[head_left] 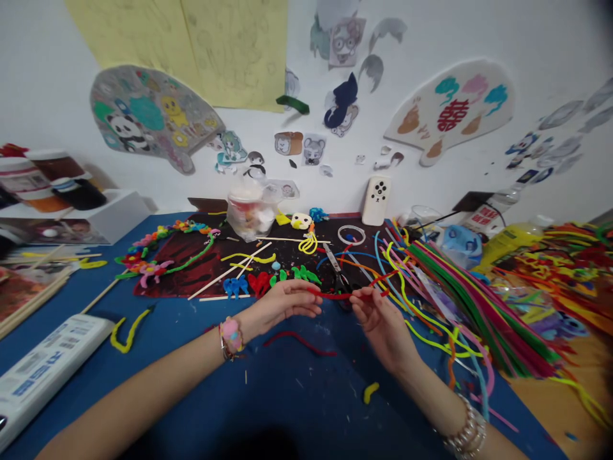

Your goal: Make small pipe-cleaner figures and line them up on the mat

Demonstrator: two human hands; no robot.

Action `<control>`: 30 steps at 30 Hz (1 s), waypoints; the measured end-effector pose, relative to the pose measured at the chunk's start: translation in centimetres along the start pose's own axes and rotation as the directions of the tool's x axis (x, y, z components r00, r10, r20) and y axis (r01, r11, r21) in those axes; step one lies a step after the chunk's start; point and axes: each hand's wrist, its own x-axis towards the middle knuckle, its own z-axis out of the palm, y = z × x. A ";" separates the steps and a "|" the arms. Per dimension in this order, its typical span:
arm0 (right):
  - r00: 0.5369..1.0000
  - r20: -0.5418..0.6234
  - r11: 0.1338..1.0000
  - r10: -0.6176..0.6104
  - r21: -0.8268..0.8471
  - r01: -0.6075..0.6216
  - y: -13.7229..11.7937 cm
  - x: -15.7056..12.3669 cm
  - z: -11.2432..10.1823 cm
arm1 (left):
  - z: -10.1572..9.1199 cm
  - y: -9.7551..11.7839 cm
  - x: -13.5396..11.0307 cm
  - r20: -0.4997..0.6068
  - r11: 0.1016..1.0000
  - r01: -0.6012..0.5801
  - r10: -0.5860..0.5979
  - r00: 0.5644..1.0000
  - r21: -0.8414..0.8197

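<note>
A red pipe cleaner (332, 296) is stretched level between my two hands, above the blue tabletop. My left hand (285, 301) pinches its left end between thumb and fingers. On the other side, my right hand (378, 319) grips it, with a short piece showing past the fingers. Below lies a second red pipe cleaner (301, 342), slightly bent, on the table. Just beyond my hands are small bent pieces in blue (236, 286), red (258, 284) and green (306, 275). Scissors (339, 275) lie behind the held pipe cleaner, partly hidden by my right hand.
Bundled pipe cleaners (483, 306) spread over the right side. A colourful flower-decorated hoop (158, 262) lies at the left, behind a white box (52, 370). A plastic bag (251, 207) and a phone (376, 201) stand by the wall. A yellow piece (370, 392) lies near the front.
</note>
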 end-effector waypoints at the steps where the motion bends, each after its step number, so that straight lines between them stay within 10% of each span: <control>1: 1.000 0.006 1.000 -0.011 -0.027 0.011 0.0 -0.1 0.0 | 0.0 -0.1 0.1 -0.041 0.999 -0.025 0.024 0.999 -0.026; 12: 0.987 0.162 0.922 -0.001 -0.382 0.063 0.3 -0.9 0.6 | 0.5 0.0 0.1 -0.155 0.972 -0.195 0.214 0.964 0.128; 30: 0.948 0.316 0.680 -0.035 -0.688 0.254 1.0 -2.1 0.9 | 2.5 -1.1 -0.7 -0.020 0.909 -0.130 0.151 0.988 0.396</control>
